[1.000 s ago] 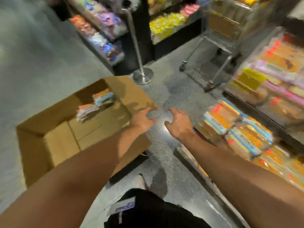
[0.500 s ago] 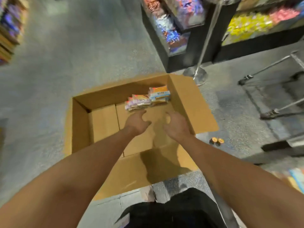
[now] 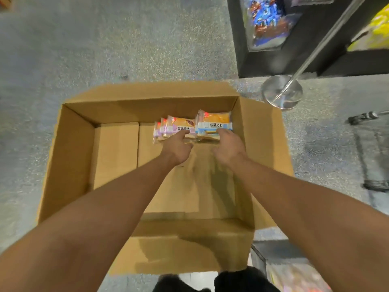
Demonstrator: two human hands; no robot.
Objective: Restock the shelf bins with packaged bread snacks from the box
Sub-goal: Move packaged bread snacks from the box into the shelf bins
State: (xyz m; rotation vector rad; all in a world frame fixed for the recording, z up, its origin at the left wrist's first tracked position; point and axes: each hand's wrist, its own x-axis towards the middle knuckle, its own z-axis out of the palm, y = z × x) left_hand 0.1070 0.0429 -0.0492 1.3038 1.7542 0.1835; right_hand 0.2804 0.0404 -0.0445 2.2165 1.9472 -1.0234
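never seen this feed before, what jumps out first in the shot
A big open cardboard box on the grey floor fills the middle, nearly bare inside. Both hands reach to its far wall: the left hand touches the purple-banded bread packs, the right hand the blue-banded packs. A chrome stanchion base gleams upper right.

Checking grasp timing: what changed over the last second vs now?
Both hands swung from near the shelf into the cardboard box. The left hand now touches the purple-label packs, the right hand the blue-label packs; firm grip unclear. The packs stayed against the far wall, unlifted; the box stayed put.
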